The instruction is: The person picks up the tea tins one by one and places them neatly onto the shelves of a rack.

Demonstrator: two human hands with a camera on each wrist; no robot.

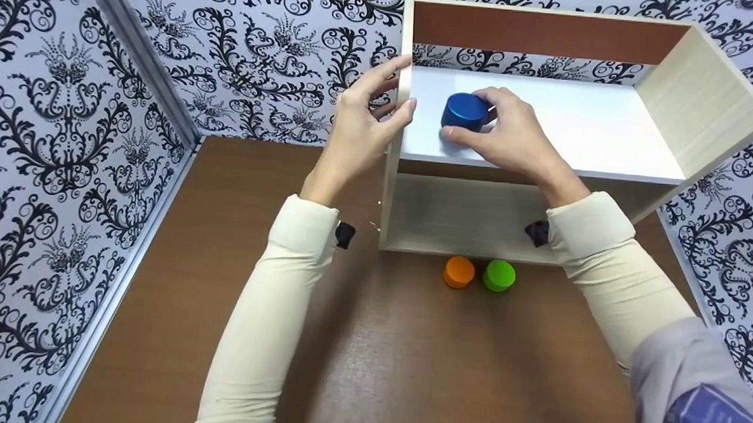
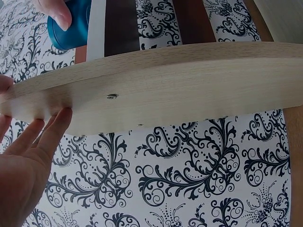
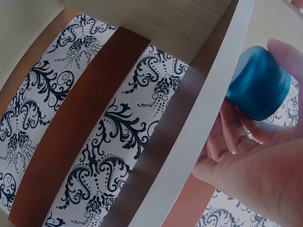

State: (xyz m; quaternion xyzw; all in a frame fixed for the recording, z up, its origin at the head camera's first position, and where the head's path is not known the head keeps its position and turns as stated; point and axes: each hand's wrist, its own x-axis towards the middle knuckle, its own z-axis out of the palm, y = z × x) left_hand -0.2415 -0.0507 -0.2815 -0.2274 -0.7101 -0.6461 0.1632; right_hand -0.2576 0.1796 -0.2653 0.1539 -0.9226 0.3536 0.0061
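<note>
Two bare hands meet a shelf unit (image 1: 706,80), and only the head view takes in both from cuff to fingertip. The right hand (image 1: 507,131) grasps a blue container (image 1: 465,110) between thumb and fingers, over the white board (image 1: 583,131); whether its base touches that board, I cannot tell. In the right wrist view the container looks teal, with a thin seam round it; across the board from this hand, a red-brown strip (image 3: 71,127) shows with patterned wallpaper on both sides. Left of the right hand, the left hand (image 1: 371,113) is unclenched, fingers resting against the side panel (image 2: 189,85). The left wrist view shows fingertips on the panel's outer face and, near them, a small metal fitting (image 2: 112,96) unseen from the head. Only the head view shows an orange container (image 1: 459,272) and a green container (image 1: 499,276), side by side on the table (image 1: 395,365), nearer the person than the right hand.
</note>
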